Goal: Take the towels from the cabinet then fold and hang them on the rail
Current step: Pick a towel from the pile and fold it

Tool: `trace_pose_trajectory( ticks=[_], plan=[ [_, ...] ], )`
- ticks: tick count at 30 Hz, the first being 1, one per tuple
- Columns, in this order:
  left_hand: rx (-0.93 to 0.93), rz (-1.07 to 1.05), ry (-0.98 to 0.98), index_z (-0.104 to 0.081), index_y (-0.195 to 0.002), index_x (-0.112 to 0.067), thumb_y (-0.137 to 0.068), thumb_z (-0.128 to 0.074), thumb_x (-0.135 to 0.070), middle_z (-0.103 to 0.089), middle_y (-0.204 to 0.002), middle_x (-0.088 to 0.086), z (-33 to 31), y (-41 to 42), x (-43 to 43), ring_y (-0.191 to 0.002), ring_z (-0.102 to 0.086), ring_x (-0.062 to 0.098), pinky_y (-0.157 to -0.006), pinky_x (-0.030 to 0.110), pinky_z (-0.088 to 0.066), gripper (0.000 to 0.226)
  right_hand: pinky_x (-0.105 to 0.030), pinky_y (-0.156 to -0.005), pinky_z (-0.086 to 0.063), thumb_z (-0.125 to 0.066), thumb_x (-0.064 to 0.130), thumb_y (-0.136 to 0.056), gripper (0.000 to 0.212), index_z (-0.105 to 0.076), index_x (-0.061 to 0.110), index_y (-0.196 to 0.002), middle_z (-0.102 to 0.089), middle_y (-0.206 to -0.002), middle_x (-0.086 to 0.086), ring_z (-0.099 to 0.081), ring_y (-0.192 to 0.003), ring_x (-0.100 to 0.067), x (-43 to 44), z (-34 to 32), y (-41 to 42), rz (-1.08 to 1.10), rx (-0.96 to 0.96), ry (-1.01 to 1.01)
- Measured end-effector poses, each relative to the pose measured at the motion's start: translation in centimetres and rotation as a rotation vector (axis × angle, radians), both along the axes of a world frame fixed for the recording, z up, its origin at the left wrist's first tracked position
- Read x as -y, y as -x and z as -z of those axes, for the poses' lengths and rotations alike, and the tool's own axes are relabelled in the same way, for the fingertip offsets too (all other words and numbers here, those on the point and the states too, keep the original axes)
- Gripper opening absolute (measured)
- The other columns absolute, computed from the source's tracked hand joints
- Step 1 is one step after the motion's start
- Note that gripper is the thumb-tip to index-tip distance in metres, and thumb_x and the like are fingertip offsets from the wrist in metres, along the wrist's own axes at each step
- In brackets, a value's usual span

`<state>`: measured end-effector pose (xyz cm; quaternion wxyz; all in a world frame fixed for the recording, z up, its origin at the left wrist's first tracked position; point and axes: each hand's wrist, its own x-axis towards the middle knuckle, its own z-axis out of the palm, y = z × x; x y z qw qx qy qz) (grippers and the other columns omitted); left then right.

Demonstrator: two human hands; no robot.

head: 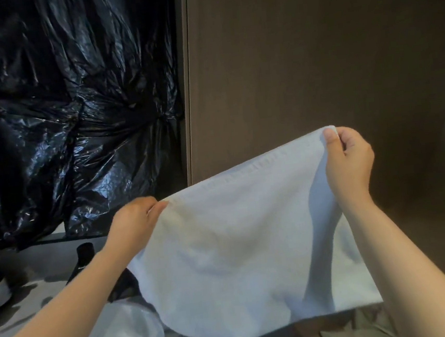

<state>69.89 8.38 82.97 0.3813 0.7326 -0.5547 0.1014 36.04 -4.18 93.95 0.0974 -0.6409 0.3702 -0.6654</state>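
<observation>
Head view: towel (245,247) hangs spread between my two grips. Left hand (136,220) pinches one top corner, right hand (348,159) pinches the other, held higher. Cloth looks light, soft and limp, sagging below both grips. Hem corners look best for folding.

Matt cloth towel (240,248), seemingly terry

The scene was dim. Glare streaked the black plastic (74,106) left of the fingers (156,208). The towel (237,248) below them was brightest, a soft shadow running under the right fingers. Detail was slightly soft.
</observation>
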Motion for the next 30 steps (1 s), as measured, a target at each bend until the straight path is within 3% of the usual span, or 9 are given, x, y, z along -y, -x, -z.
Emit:
trace_pose_trajectory(
  ticks=[5,8,12,15,19,25,30],
  plan=[
    [0.158,0.072,0.091,-0.029,-0.049,-0.031,-0.095,-0.056,-0.037,-0.036,-0.048,-0.007,-2.0,0.2,-0.3,-0.046,-0.038,0.007,-0.048,0.024,-0.024,0.053,-0.033,-0.058,-0.025,-0.045,0.031,-0.101,0.038,-0.045,0.015,-0.067,-0.043,-0.064,0.004,-0.040,-0.061,-0.014,2.5,2.4,1.1,0.155,0.015,-0.231],
    [0.134,0.187,0.092,-0.033,-0.047,-0.029,-0.088,-0.056,-0.052,-0.036,-0.049,-0.005,-1.9,0.2,-0.4,-0.047,-0.039,0.010,-0.047,0.026,-0.029,0.052,-0.026,-0.072,-0.033,-0.044,0.031,-0.103,0.031,-0.060,0.008,-0.089,-0.055,-0.084,-0.005,-0.050,-0.082,-0.020,4.0,4.3,1.7,0.177,0.082,-0.413],
    [0.216,0.354,0.053,-0.034,-0.051,-0.032,-0.078,-0.059,-0.069,-0.037,-0.055,-0.008,-2.4,-0.1,-0.3,-0.051,-0.042,0.012,-0.049,0.027,-0.033,0.052,-0.033,-0.084,-0.041,-0.041,0.033,-0.104,0.041,-0.064,-0.001,-0.111,-0.064,-0.109,-0.015,-0.058,-0.100,-0.027,5.0,6.3,2.1,0.197,0.208,-0.524],
    [0.277,0.415,-0.003,-0.048,-0.064,-0.037,-0.075,-0.073,-0.053,-0.046,-0.066,-0.013,-2.2,-0.5,-0.3,-0.060,-0.050,0.013,-0.053,0.031,-0.042,0.032,-0.034,-0.083,-0.038,-0.038,0.032,-0.105,0.043,-0.062,-0.003,-0.110,-0.064,-0.111,-0.019,-0.057,-0.100,-0.030,5.2,7.2,2.4,0.251,0.165,-0.482],
    [0.194,0.339,-0.102,-0.073,-0.084,-0.022,-0.081,-0.077,-0.026,-0.061,-0.079,-0.009,-0.6,-0.7,-0.2,-0.075,-0.059,0.011,-0.070,0.033,-0.051,0.006,-0.035,-0.090,-0.040,-0.039,0.031,-0.105,0.041,-0.061,-0.001,-0.116,-0.063,-0.117,-0.019,-0.057,-0.109,-0.034,5.4,7.9,2.5,0.252,0.171,-0.517],
    [0.175,0.227,-0.345,-0.072,-0.089,-0.025,-0.089,-0.068,-0.028,-0.063,-0.082,-0.011,1.6,-0.6,0.2,-0.077,-0.056,0.007,-0.065,0.019,-0.039,0.006,-0.035,-0.089,-0.040,-0.038,0.033,-0.105,0.043,-0.061,0.000,-0.121,-0.062,-0.121,-0.017,-0.057,-0.113,-0.033,5.3,9.5,2.5,0.239,0.161,-0.586],
    [0.169,0.135,-0.434,-0.067,-0.093,-0.024,-0.089,-0.067,-0.028,-0.061,-0.085,-0.010,3.9,-1.5,-1.0,-0.077,-0.055,0.007,-0.062,0.016,-0.037,0.006,-0.042,-0.098,-0.044,-0.039,0.034,-0.104,0.042,-0.061,0.002,-0.121,-0.062,-0.121,-0.016,-0.057,-0.114,-0.032,5.1,10.6,2.5,0.228,0.164,-0.626]
  ],
)
